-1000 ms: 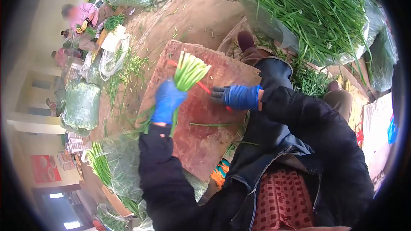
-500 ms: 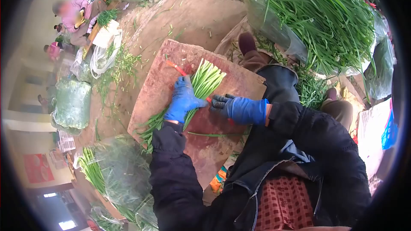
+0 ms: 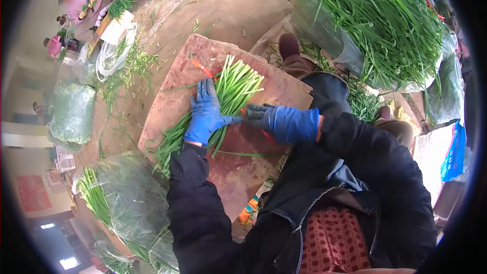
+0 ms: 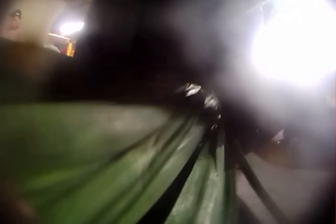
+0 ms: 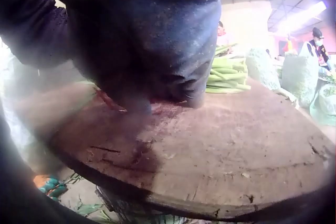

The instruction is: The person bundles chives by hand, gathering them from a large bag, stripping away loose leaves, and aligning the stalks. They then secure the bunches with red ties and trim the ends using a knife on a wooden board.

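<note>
A bunch of garlic chives (image 3: 238, 86) lies slantwise on a worn reddish board (image 3: 243, 172), pale cut ends toward the far side. My blue-gloved left hand (image 3: 204, 114) rests on the bunch, fingers straight and thumb spread toward my right hand. Blurred green leaves (image 4: 94, 155) fill the lower left wrist view. A red tie (image 3: 202, 67) runs beneath the bunch, its far end showing beyond my left fingertips. My gloved right hand (image 3: 286, 122) lies at the tie's near part, fingers extended toward the bunch. Cut stems (image 5: 228, 74) show beyond that hand in the right wrist view.
A large heap of chives (image 3: 375, 25) in clear plastic stands at upper right. Bagged chives (image 3: 129, 190) lie at lower left, and a wrapped bundle (image 3: 73, 114) sits farther left. Trimmings (image 3: 134, 68) litter the floor. Another person (image 3: 83, 2) sits at upper left.
My left hand has brought the chives down onto the board over the red tie, and its fingers have straightened on the bunch. My right hand stays near the tie.
</note>
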A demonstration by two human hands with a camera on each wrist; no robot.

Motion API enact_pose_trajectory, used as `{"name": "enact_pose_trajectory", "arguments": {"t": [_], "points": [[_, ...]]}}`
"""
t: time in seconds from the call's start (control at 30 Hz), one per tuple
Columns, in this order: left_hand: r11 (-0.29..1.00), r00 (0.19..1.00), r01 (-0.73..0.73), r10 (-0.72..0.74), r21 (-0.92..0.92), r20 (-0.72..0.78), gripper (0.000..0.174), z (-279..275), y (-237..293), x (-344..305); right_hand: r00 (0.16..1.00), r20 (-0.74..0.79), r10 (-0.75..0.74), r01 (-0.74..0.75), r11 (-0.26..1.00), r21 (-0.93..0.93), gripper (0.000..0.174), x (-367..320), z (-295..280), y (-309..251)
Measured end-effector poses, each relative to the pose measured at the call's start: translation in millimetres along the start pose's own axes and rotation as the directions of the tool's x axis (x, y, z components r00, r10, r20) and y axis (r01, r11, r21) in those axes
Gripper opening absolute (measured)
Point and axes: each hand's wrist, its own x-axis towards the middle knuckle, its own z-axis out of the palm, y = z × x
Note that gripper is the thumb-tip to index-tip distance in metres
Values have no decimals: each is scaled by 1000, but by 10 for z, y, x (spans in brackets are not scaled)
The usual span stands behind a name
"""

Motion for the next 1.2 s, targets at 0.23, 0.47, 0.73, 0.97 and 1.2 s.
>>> {"name": "enact_pose_trajectory", "arguments": {"t": [0.23, 0.47, 0.73, 0.97, 1.2], "points": [[999, 998, 43, -44, 27, 51, 143, -36, 2, -9, 959, 125, 253, -257, 966, 20, 23, -14, -171, -663], [999, 999, 49, -49, 13, 4, 146, 11, -39, -25, 910, 298, 287, -266, 958, -108, 19, -22, 364, -783], [986, 1000, -14, 15, -167, 1, 146, -211, -129, -78, 843, 104, 527, -529, 780, 336, 18, -338, -1441, -936], [994, 995, 32, -42, -108, -92, 105, -126, -263, 21, 521, 81, 850, -808, 522, -272, 14, -1569, -2041, -591], [918, 932, -120, -27, -378, -361, 29, 91, -410, 62, 881, -183, 435, -444, 896, -9, 17, -454, -1615, -528]]}}
